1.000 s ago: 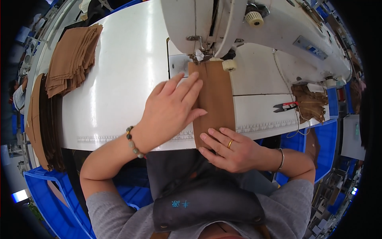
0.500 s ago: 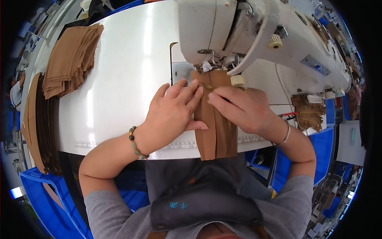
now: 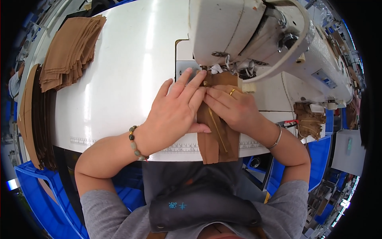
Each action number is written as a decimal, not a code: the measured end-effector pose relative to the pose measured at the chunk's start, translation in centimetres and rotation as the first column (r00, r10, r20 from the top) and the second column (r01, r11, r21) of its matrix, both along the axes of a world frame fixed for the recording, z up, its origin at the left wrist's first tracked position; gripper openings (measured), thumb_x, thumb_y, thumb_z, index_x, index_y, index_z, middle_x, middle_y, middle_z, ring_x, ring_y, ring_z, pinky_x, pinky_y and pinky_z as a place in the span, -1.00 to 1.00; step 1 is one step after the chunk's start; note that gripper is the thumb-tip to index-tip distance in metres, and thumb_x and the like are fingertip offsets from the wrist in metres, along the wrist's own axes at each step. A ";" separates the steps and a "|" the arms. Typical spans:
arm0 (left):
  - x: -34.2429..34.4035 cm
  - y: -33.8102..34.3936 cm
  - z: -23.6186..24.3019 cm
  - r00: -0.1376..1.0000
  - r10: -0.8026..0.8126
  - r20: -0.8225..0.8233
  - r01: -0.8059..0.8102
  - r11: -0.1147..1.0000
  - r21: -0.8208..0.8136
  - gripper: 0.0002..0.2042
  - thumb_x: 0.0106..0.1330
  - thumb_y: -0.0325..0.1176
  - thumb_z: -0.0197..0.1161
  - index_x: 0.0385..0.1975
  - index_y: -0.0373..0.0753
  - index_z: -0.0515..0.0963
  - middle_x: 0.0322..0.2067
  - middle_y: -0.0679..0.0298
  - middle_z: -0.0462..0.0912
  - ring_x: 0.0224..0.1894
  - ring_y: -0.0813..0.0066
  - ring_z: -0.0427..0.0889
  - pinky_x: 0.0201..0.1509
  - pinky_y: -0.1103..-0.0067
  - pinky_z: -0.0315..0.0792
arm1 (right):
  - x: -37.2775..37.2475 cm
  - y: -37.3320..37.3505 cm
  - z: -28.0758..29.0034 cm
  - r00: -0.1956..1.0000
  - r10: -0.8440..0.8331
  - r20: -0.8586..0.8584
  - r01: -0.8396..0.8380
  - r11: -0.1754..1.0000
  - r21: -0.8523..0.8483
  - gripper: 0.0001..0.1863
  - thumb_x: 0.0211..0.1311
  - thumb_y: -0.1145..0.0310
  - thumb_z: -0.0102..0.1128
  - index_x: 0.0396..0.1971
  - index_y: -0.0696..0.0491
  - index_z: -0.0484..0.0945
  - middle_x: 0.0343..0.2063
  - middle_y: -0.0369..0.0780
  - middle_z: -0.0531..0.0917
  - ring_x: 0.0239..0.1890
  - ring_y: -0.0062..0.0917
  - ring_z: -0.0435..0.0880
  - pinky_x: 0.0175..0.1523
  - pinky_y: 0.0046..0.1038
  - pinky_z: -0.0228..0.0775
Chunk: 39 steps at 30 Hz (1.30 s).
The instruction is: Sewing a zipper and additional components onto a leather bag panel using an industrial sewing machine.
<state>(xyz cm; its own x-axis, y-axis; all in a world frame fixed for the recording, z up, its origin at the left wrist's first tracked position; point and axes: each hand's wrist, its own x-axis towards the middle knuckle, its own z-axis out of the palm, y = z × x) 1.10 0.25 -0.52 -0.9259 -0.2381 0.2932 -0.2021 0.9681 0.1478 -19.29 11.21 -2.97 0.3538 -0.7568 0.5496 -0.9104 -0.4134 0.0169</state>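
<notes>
Mid-frame: we are seeing the left hand point(image 3: 175, 106) lying spread on brown fabric point(image 3: 207, 149) | right hand point(image 3: 235, 107) is resting, fingers together, at the brass zipper point(image 3: 217, 128); pinching, we cannot tell | fabric is running up to the sewing machine point(image 3: 223, 32), upper right | brown stack point(image 3: 69, 51) is sitting upper left

Left fingers point(image 3: 195, 82) spread, right fingers point(image 3: 219, 98) bent

I'm seeing a long brown cloth strip point(image 3: 207, 147) lying on the white table point(image 3: 119, 79), its far end reaching under the sewing machine head point(image 3: 225, 30). A brass-toothed zipper point(image 3: 217, 129) on brown tape is running lengthwise over it, slanting rightward toward the near edge.
</notes>
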 end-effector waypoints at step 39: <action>0.0 -0.6 -0.4 0.999 -0.034 0.037 0.035 0.999 -0.031 -0.09 0.04 0.34 0.38 0.20 -0.38 0.53 0.31 0.12 0.51 0.37 0.09 0.41 0.45 0.14 0.26 | 0.5 0.7 0.8 0.983 -0.135 0.122 0.107 0.972 0.208 -0.53 0.11 0.32 0.42 0.05 0.08 0.60 0.14 -0.17 0.64 0.14 -0.29 0.69 0.07 -0.27 0.53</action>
<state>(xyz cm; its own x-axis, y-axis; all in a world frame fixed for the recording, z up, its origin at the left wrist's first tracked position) 1.14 -0.33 -0.90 -0.9437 -0.1969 0.2657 -0.1732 0.9787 0.1100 -18.81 11.91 -2.17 0.1862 -0.8889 0.4186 -0.9422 -0.2823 -0.1805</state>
